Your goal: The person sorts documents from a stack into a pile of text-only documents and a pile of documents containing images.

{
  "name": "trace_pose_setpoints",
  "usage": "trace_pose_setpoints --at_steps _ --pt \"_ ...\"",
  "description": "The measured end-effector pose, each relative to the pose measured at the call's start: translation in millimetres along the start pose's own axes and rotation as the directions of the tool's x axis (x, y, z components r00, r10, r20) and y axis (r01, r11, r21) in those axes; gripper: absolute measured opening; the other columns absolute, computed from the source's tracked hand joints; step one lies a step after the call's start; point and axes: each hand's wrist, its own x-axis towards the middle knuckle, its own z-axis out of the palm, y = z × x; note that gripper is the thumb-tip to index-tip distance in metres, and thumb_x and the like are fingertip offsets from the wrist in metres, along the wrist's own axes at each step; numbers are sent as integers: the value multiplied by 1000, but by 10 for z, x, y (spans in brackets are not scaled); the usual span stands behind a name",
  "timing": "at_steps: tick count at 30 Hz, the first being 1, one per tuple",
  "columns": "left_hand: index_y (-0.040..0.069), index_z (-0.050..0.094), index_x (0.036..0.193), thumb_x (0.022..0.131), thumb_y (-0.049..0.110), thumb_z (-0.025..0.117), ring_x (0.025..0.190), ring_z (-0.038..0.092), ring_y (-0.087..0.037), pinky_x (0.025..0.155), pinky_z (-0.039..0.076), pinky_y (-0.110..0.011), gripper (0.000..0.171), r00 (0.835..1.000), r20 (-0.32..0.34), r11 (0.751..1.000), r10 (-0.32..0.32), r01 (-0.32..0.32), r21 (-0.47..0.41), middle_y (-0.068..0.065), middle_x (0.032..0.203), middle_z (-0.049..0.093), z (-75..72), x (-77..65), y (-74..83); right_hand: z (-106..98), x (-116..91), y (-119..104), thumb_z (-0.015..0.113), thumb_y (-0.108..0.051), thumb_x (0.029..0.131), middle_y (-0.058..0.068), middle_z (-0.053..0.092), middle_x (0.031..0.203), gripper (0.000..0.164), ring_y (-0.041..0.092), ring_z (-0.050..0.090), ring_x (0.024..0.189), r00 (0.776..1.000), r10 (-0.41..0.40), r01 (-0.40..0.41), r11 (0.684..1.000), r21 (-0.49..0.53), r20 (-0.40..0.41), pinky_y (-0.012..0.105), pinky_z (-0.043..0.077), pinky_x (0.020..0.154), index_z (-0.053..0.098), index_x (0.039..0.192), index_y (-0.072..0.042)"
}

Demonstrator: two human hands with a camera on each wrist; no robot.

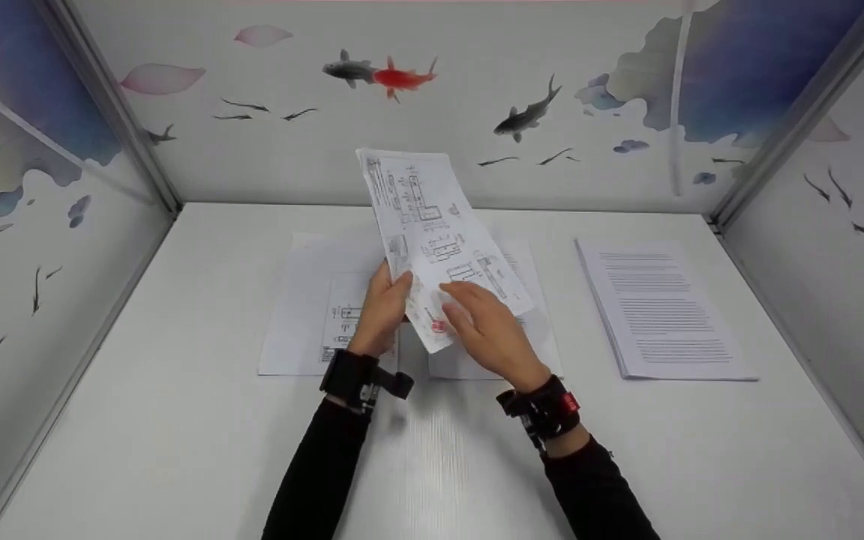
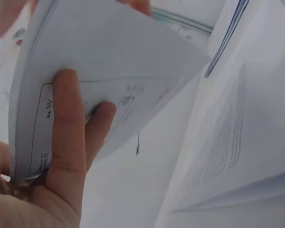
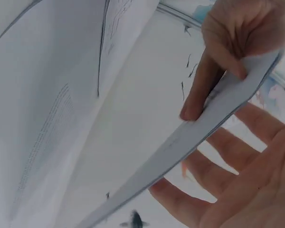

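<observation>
A thin sheaf of papers (image 1: 428, 225), its top sheet printed with technical drawings and a small red mark near the bottom, is held tilted above the table. My left hand (image 1: 379, 311) grips its left edge, thumb on the printed side. In the left wrist view two fingers (image 2: 69, 123) lie spread against the sheaf's underside. My right hand (image 1: 493, 334) is at the lower part of the sheaf, its fingertips over the printed face in the head view. The right wrist view shows those right fingers (image 3: 218, 185) extended and spread along the paper's edge.
Below the sheaf, a sheet with a drawing (image 1: 293, 315) lies on the left of the white table (image 1: 139, 420), and more paper (image 1: 477, 367) lies on the right. A thick stack of text pages (image 1: 661, 315) stands farther right. Decorated panels (image 1: 432, 112) enclose the table.
</observation>
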Motion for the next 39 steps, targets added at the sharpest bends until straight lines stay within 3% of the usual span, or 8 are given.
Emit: trace_pose_setpoints --at_steps 5,9,12,15,21,29,34,39 --pt "13 41 145 106 16 37 96 70 -27 78 58 -37 39 1000 -7 999 30 -30 28 -16 118 65 -187 27 40 -158 102 314 55 -19 99 18 40 152 59 34 34 143 957 273 -255 952 169 -97 48 26 118 34 151 -3" --pt "15 43 144 106 18 38 90 70 -27 74 59 -38 38 999 -13 998 44 -43 46 -16 112 66 -289 45 34 -237 136 445 47 -24 103 18 41 151 65 36 44 136 877 473 -462 780 423 84 50 38 109 15 158 -14" --pt "16 43 144 106 20 41 90 70 -27 74 58 -37 38 997 -33 996 63 -61 71 -15 112 66 -337 36 22 -239 125 466 43 -21 105 17 54 135 60 32 61 112 864 453 -488 646 588 219 43 52 89 14 158 -21" --pt "15 45 141 105 21 44 88 69 -26 72 58 -35 36 995 -69 991 72 -64 116 -14 108 66 -382 23 29 -220 107 430 42 -15 105 16 58 124 60 25 66 94 882 395 -457 584 671 258 35 56 73 14 158 -24" --pt "15 42 143 104 22 47 85 69 -25 69 57 -35 40 994 -96 977 44 -23 211 -12 106 66 -488 18 52 -111 94 354 40 -4 104 15 52 134 65 22 64 95 906 357 -407 590 697 226 31 55 72 10 159 -23" --pt "11 35 147 102 17 42 89 66 -25 74 53 -32 45 990 -101 934 -102 130 332 -15 113 63 -714 -18 63 185 160 342 41 -2 103 12 54 135 65 25 62 104 898 408 -399 594 698 166 32 53 77 13 158 -21" --pt "5 36 144 100 10 36 98 59 -23 85 46 -30 45 982 -70 876 -178 190 443 -16 119 59 -911 -52 96 329 281 225 40 -5 104 14 61 127 62 25 66 96 903 407 -377 600 706 136 31 54 72 15 158 -23" --pt "-2 40 139 100 10 33 100 56 -26 83 46 -31 41 972 -112 821 -204 233 521 -20 119 57 -1151 -89 186 488 403 87 43 -8 104 17 62 122 63 21 66 90 892 400 -431 617 658 208 28 53 70 14 158 -20"
